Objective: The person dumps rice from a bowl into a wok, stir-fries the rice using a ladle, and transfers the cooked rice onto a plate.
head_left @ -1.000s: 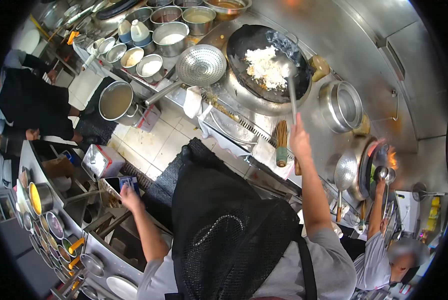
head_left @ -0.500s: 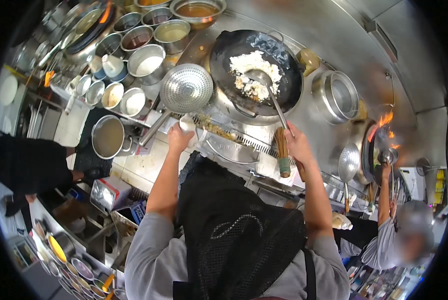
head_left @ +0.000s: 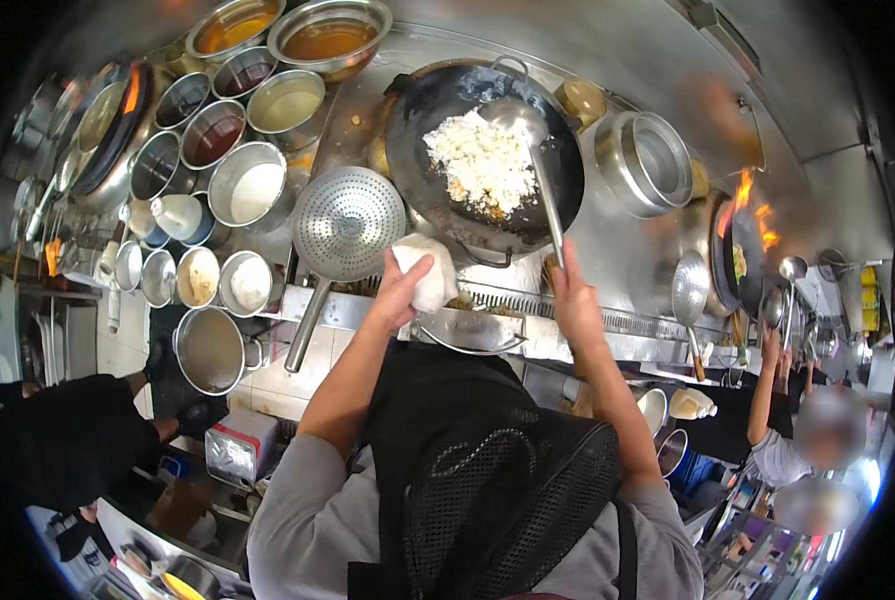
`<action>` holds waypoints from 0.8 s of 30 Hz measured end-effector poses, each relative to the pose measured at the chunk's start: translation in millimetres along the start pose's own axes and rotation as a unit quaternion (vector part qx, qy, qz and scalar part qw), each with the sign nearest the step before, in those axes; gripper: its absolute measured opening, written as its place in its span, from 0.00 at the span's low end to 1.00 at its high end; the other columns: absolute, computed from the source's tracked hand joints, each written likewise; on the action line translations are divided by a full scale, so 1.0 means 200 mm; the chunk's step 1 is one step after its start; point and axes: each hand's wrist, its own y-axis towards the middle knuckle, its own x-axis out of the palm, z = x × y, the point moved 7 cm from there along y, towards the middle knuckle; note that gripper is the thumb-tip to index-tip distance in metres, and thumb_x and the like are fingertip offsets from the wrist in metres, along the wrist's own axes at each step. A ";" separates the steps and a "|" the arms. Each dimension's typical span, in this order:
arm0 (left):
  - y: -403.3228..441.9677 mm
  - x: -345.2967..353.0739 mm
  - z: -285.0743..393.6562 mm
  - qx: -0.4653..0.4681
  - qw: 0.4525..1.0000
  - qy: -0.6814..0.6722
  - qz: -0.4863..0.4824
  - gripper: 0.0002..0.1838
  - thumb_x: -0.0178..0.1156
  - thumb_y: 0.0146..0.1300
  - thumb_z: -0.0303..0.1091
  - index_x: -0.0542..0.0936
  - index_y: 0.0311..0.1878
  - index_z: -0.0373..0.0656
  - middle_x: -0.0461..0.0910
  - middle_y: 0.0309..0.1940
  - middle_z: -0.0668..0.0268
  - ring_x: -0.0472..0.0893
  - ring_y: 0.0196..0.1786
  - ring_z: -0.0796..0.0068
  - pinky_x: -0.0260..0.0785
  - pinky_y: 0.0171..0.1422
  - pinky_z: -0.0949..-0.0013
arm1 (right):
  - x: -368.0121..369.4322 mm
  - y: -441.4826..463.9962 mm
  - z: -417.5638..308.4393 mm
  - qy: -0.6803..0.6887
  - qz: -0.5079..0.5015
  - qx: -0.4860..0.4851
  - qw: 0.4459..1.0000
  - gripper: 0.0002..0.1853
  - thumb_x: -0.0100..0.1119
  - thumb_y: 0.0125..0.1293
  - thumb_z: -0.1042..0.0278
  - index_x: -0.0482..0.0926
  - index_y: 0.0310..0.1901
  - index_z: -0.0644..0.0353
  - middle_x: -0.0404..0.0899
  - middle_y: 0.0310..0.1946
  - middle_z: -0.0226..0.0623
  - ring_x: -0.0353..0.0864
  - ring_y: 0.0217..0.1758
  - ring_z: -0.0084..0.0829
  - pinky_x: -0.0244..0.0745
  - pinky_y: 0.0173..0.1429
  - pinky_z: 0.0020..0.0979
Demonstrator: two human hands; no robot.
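My left hand (head_left: 403, 292) grips a folded white cloth (head_left: 428, 272) just short of the wok's near edge, apart from its handle. The black wok (head_left: 410, 165) sits on the stove and holds a heap of white rice (head_left: 480, 165) with some browned bits. Closed around the long handle of a ladle (head_left: 545, 185) is my right hand (head_left: 578, 305). The ladle's bowl rests at the far side of the rice, inside the wok. Left of the wok lies a perforated strainer (head_left: 350, 222), its handle pointing towards me.
Several metal pots of liquids and seasonings, such as a pot of dark red sauce (head_left: 214, 133), crowd the left. Stacked metal pots (head_left: 646, 165) stand right of the wok. Flames (head_left: 758, 215) rise at another wok farther right, where a co-worker's arm (head_left: 765, 385) reaches in.
My left hand has lifted the cloth from the stove's front edge towards the wok. The ladle's bowl has slid from the middle of the rice to its far side. The view has shifted.
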 end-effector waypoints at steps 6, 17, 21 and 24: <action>0.12 -0.02 -0.20 -0.042 0.996 -0.064 -0.050 0.28 0.57 0.82 0.50 0.66 0.77 0.49 0.78 0.68 0.59 0.83 0.66 0.57 0.80 0.67 0.44 | -0.08 0.06 0.04 0.101 -0.047 -0.080 0.991 0.26 0.54 0.82 0.61 0.72 0.77 0.57 0.85 0.48 0.70 0.84 0.53 0.71 0.80 0.59 0.54; 0.04 0.07 -0.21 -0.119 0.973 -0.169 -0.097 0.37 0.45 0.80 0.68 0.73 0.73 0.45 0.81 0.65 0.58 0.82 0.65 0.48 0.79 0.66 0.38 | -0.09 0.05 0.13 0.188 -0.155 0.102 0.964 0.28 0.51 0.84 0.59 0.67 0.80 0.58 0.88 0.49 0.64 0.89 0.47 0.66 0.84 0.54 0.48; 0.02 0.02 -0.23 -0.051 0.997 -0.058 -0.013 0.30 0.51 0.82 0.61 0.73 0.72 0.49 0.80 0.65 0.64 0.82 0.66 0.58 0.78 0.67 0.44 | -0.10 0.04 0.15 0.107 0.023 -0.056 0.992 0.29 0.53 0.83 0.59 0.67 0.80 0.59 0.85 0.49 0.71 0.86 0.53 0.71 0.82 0.58 0.51; -0.01 0.11 -0.22 -0.089 0.993 -0.080 -0.006 0.31 0.48 0.84 0.62 0.69 0.76 0.48 0.77 0.70 0.62 0.79 0.69 0.58 0.75 0.71 0.44 | 0.05 0.09 0.26 0.002 -0.060 -0.095 0.994 0.29 0.53 0.83 0.59 0.66 0.80 0.59 0.84 0.51 0.71 0.83 0.59 0.69 0.78 0.64 0.54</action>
